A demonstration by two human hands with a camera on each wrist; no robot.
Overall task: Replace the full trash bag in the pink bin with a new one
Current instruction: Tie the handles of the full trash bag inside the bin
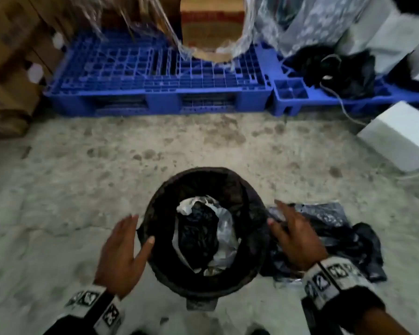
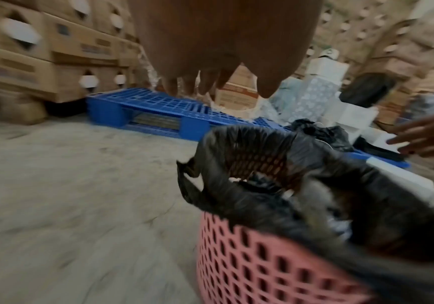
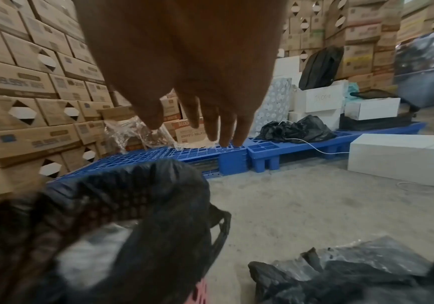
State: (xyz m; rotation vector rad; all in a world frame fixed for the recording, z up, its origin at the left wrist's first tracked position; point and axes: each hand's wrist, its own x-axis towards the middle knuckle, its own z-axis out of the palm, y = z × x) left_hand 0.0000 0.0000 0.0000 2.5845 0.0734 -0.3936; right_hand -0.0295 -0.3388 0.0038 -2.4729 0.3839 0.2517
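The pink perforated bin (image 2: 262, 267) stands on the concrete floor, lined with a black trash bag (image 1: 249, 204) folded over its rim. Crumpled white and black rubbish (image 1: 203, 235) fills the inside. My left hand (image 1: 124, 252) hovers by the bin's left rim, fingers straight, thumb over the bag's edge. My right hand (image 1: 293, 235) is at the right rim, fingers spread, holding nothing. A pile of new black bags (image 1: 344, 240) lies on the floor right of the bin, also low in the right wrist view (image 3: 353, 275).
Blue plastic pallets (image 1: 155, 78) run along the far side. Stacked cardboard boxes (image 3: 28, 92) rise on the left. White boxes (image 1: 402, 134) stand at the right, with a white cable (image 3: 314, 147) and black bags (image 3: 296, 129) on the pallet.
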